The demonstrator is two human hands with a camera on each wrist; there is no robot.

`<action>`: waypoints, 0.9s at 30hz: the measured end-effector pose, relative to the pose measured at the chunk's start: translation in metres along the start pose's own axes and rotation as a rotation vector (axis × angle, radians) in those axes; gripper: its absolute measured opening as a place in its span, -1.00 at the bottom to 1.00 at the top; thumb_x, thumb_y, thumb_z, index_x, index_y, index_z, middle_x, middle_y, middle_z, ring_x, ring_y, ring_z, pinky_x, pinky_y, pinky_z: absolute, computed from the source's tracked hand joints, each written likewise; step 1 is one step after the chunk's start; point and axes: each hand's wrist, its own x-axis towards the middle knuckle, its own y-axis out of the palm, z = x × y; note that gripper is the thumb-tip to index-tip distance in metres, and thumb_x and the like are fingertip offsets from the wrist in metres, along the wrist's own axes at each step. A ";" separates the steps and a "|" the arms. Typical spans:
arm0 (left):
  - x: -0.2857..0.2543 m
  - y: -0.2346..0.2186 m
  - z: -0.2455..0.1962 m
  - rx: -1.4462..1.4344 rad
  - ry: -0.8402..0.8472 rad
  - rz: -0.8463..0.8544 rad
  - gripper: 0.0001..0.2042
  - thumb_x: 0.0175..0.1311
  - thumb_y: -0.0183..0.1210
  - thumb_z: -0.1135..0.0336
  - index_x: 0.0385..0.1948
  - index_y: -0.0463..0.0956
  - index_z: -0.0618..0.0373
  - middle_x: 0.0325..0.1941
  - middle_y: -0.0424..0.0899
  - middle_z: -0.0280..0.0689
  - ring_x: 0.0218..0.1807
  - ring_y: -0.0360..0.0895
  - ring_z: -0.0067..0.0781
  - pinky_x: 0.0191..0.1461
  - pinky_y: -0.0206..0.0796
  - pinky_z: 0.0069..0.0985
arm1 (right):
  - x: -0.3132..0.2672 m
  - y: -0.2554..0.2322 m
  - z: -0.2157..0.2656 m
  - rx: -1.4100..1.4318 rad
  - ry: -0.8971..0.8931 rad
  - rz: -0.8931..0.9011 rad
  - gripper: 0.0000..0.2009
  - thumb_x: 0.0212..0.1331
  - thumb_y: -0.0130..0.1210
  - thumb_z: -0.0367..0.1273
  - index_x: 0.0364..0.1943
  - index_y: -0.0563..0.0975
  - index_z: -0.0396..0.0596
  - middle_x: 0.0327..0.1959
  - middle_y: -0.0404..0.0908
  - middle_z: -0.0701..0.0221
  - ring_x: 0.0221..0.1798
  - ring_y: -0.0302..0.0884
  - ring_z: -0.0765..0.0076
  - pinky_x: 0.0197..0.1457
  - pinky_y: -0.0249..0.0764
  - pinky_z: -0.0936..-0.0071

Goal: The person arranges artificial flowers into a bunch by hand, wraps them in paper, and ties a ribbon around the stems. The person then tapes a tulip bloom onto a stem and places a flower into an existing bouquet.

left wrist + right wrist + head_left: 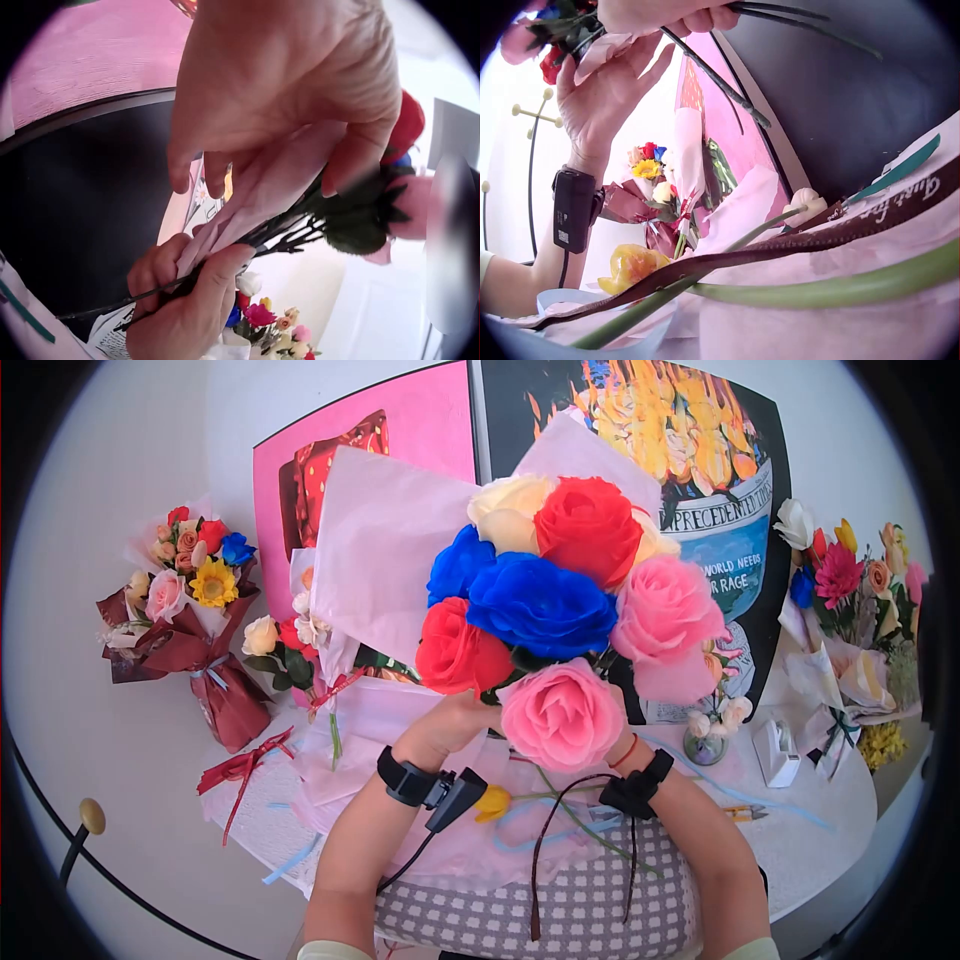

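Observation:
A bouquet of red, blue, cream and pink roses (542, 605) stands upright before the chest, pale pink paper (385, 550) behind it. My right hand (184, 304) grips the dark stems and the gathered paper (262, 191) low down; in the head view it is mostly hidden behind a pink rose (562, 715). Higher up, just under the blooms, my left hand (289, 75) rests against the paper, thumb and fingers apart and fairly straight. In the right wrist view, bare stem ends (720, 82) stick out past my right hand (660, 13).
On the white table (835, 830) lie pink paper, a yellow tulip (492, 803), blue ribbon and brown ribbon (780, 247). Wrapped bouquets stand at left (205, 650) and right (850, 660). A tape dispenser (777, 753) and small vase (705, 745) sit at right, before two posters.

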 end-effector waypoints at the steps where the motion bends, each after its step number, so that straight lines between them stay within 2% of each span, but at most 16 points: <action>1: 0.002 0.003 0.002 0.002 -0.061 0.013 -0.63 0.04 0.13 0.39 -0.06 0.37 0.19 -0.12 0.48 -0.34 -0.13 0.39 -0.58 -0.09 0.28 -0.58 | 0.000 0.001 -0.004 -0.010 0.003 0.028 -0.78 0.10 -0.01 -0.39 -0.19 0.46 -0.19 -0.20 0.47 0.15 -0.12 0.37 0.02 -0.03 0.26 0.27; 2: 0.005 0.008 0.004 0.001 -0.060 0.013 -0.63 0.04 0.13 0.39 -0.06 0.37 0.19 -0.12 0.48 -0.34 -0.13 0.39 -0.58 -0.09 0.28 -0.58 | 0.001 -0.001 0.001 -0.010 0.003 0.029 -0.78 0.10 -0.01 -0.39 -0.19 0.46 -0.19 -0.20 0.47 0.15 -0.12 0.37 0.02 -0.03 0.26 0.27; 4: 0.008 0.018 0.006 0.358 0.018 -0.141 -0.58 0.05 0.14 0.34 0.00 0.34 0.17 -0.15 0.50 -0.32 -0.11 0.38 -0.60 -0.06 0.27 -0.57 | 0.002 -0.005 0.014 -0.251 -0.050 0.078 -0.80 0.09 -0.02 -0.41 -0.21 0.46 -0.20 -0.21 0.47 0.15 -0.14 0.39 0.03 -0.06 0.28 0.28; 5: 0.007 0.018 0.005 0.357 0.018 -0.140 -0.58 0.05 0.14 0.34 0.00 0.34 0.17 -0.15 0.50 -0.32 -0.11 0.38 -0.60 -0.06 0.27 -0.57 | 0.002 -0.004 0.015 -0.238 -0.060 0.045 -0.81 0.06 -0.01 -0.43 -0.22 0.47 -0.19 -0.24 0.47 0.14 -0.15 0.41 0.05 -0.06 0.30 0.29; 8: 0.006 0.015 -0.003 0.445 -0.218 -0.019 -0.54 0.29 -0.19 0.05 0.07 0.22 0.23 0.03 0.40 -0.15 -0.01 0.38 -0.35 0.03 0.29 -0.48 | 0.004 -0.003 0.011 -0.312 -0.163 0.036 -0.80 0.03 0.01 -0.43 -0.21 0.47 -0.13 -0.19 0.46 0.17 -0.08 0.39 0.11 0.01 0.27 0.28; 9: 0.001 0.027 -0.014 0.317 -0.170 0.021 -0.57 0.29 -0.18 0.09 0.05 0.24 0.24 0.01 0.42 -0.16 -0.02 0.39 -0.40 0.05 0.26 -0.52 | 0.004 -0.002 0.014 -0.313 -0.165 0.036 -0.80 0.03 0.01 -0.43 -0.21 0.47 -0.13 -0.19 0.46 0.17 -0.08 0.39 0.11 0.01 0.27 0.28; 10: -0.003 0.026 -0.011 0.317 -0.169 0.021 -0.57 0.29 -0.18 0.09 0.05 0.24 0.24 0.01 0.42 -0.16 -0.02 0.39 -0.40 0.05 0.26 -0.52 | 0.004 -0.001 0.019 -0.305 -0.155 0.039 -0.79 0.04 0.00 -0.43 -0.21 0.47 -0.13 -0.22 0.50 0.22 -0.12 0.43 0.19 -0.02 0.32 0.34; 12: -0.015 0.025 -0.004 0.926 0.339 0.053 -0.55 0.28 -0.17 0.09 0.03 0.25 0.28 0.00 0.42 -0.11 0.00 0.39 -0.34 0.08 0.24 -0.47 | 0.007 0.004 0.045 -0.290 -0.135 0.043 -0.79 0.06 -0.01 -0.43 -0.19 0.48 -0.13 -0.27 0.56 0.32 -0.18 0.51 0.37 -0.08 0.41 0.44; 13: -0.016 0.028 -0.009 0.645 0.141 0.062 -0.57 0.25 -0.12 0.12 0.02 0.25 0.27 0.03 0.40 -0.11 0.03 0.37 -0.27 0.11 0.23 -0.40 | 0.016 0.004 0.064 -0.696 -0.597 -0.088 -0.79 0.07 -0.07 -0.49 -0.18 0.45 -0.17 -0.22 0.52 0.28 -0.17 0.48 0.32 -0.06 0.39 0.45; 14: -0.015 0.028 -0.009 0.644 0.139 0.064 -0.57 0.25 -0.12 0.12 0.02 0.25 0.27 0.03 0.40 -0.11 0.03 0.37 -0.27 0.11 0.23 -0.40 | 0.013 0.002 0.052 -0.697 -0.594 -0.089 -0.79 0.07 -0.07 -0.49 -0.18 0.45 -0.17 -0.22 0.52 0.28 -0.17 0.48 0.32 -0.06 0.39 0.45; 16: -0.014 0.030 -0.006 0.536 0.128 0.040 -0.61 0.22 -0.06 0.19 0.01 0.28 0.23 0.01 0.41 -0.17 0.02 0.36 -0.33 0.10 0.22 -0.43 | 0.001 -0.002 0.002 -0.149 -0.180 0.195 -0.70 0.08 -0.05 -0.46 -0.06 0.37 -0.18 -0.08 0.44 0.27 -0.06 0.41 0.28 0.03 0.35 0.47; 17: -0.014 0.031 -0.003 0.483 0.124 0.027 -0.63 0.21 -0.03 0.23 0.00 0.29 0.21 0.00 0.42 -0.20 0.02 0.36 -0.36 0.10 0.22 -0.45 | -0.003 0.000 -0.015 0.297 0.100 0.345 -0.67 0.10 -0.06 -0.47 0.01 0.33 -0.13 -0.01 0.40 0.28 0.04 0.34 0.32 0.08 0.35 0.49; 18: -0.013 0.031 0.000 0.429 0.121 0.013 -0.65 0.19 0.00 0.27 -0.01 0.31 0.19 -0.01 0.42 -0.24 0.02 0.35 -0.40 0.10 0.22 -0.47 | -0.001 0.000 0.005 0.297 0.100 0.345 -0.67 0.10 -0.06 -0.47 0.01 0.33 -0.13 -0.01 0.40 0.28 0.04 0.34 0.32 0.08 0.35 0.49; 20: -0.011 0.032 0.010 0.323 0.116 -0.015 -0.67 0.16 0.06 0.34 -0.02 0.33 0.15 -0.03 0.43 -0.30 0.01 0.34 -0.46 0.09 0.22 -0.50 | 0.001 -0.002 0.048 -0.246 0.015 0.287 -0.67 0.01 0.07 -0.31 -0.09 0.44 -0.05 -0.10 0.48 0.33 -0.02 0.39 0.21 0.01 0.31 0.33; 24: 0.016 -0.004 0.073 0.108 0.100 0.005 -0.69 0.16 0.07 0.37 -0.04 0.36 0.12 -0.04 0.44 -0.33 0.01 0.34 -0.49 0.08 0.23 -0.51 | -0.007 0.013 -0.001 -0.231 -0.097 0.177 -0.69 0.00 0.11 -0.34 -0.12 0.46 -0.08 -0.12 0.48 0.31 -0.05 0.40 0.22 0.01 0.31 0.32; 27: 0.052 -0.034 0.129 -0.135 0.084 0.058 -0.72 0.18 0.04 0.36 -0.05 0.37 0.10 -0.03 0.43 -0.32 0.01 0.34 -0.50 0.07 0.25 -0.50 | 0.001 0.013 0.020 -0.068 -0.141 0.191 -0.76 0.02 0.07 -0.41 -0.18 0.49 -0.07 -0.14 0.49 0.32 -0.06 0.39 0.18 0.00 0.32 0.30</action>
